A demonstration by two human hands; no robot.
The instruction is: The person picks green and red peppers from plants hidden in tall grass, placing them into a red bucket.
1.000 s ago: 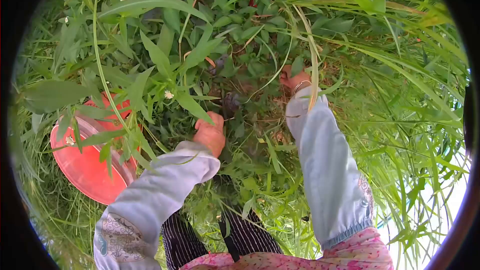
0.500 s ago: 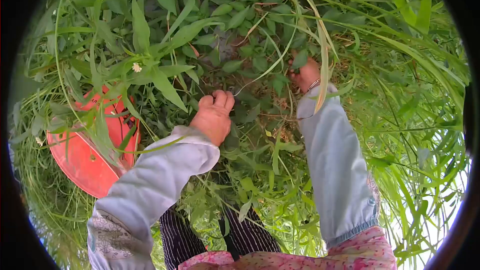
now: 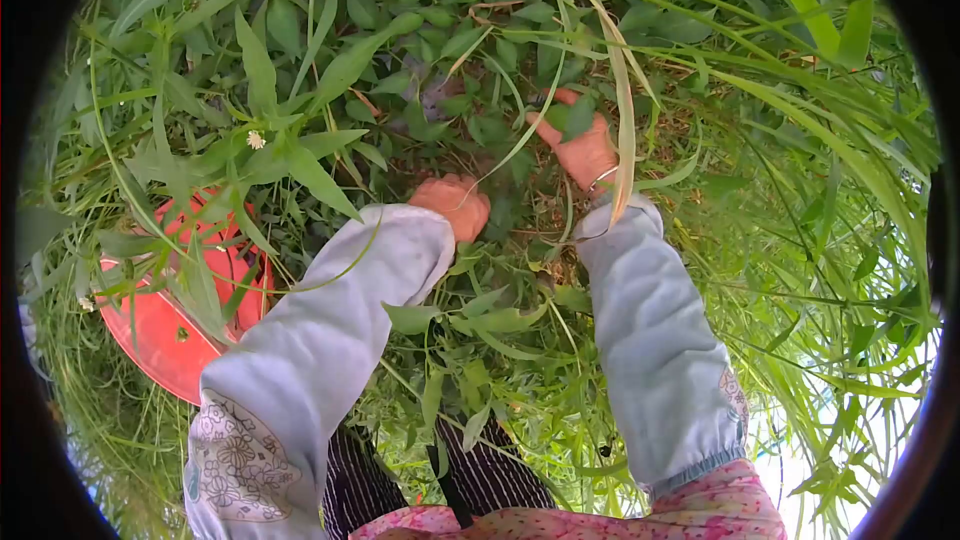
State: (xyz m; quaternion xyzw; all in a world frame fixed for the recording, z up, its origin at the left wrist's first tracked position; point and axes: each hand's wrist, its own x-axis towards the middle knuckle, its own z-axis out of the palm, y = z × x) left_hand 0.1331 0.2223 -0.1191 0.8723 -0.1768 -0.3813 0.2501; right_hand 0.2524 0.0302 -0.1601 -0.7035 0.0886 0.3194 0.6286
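My left hand (image 3: pixel 455 206) is low among the green plants (image 3: pixel 490 130) near the middle of the view, its fingers curled down and their tips hidden. To its right and a little higher, my right hand (image 3: pixel 580 145) reaches into the leaves with thumb and forefinger apart; a green leaf (image 3: pixel 571 118) covers part of the fingers. Nothing can be made out in its grasp. A long dry blade (image 3: pixel 622 110) hangs across the right wrist, beside a thin bracelet.
A red container (image 3: pixel 165 345), partly covered by leaves, lies at the left. Tall grass (image 3: pixel 800 160) fills the right side. A white flower (image 3: pixel 255 140) stands at the upper left. Striped trousers (image 3: pixel 490 470) show below.
My left hand has moved slightly right, its fingers now hidden underneath. My right hand has shifted left and up, with its thumb and forefinger now spread.
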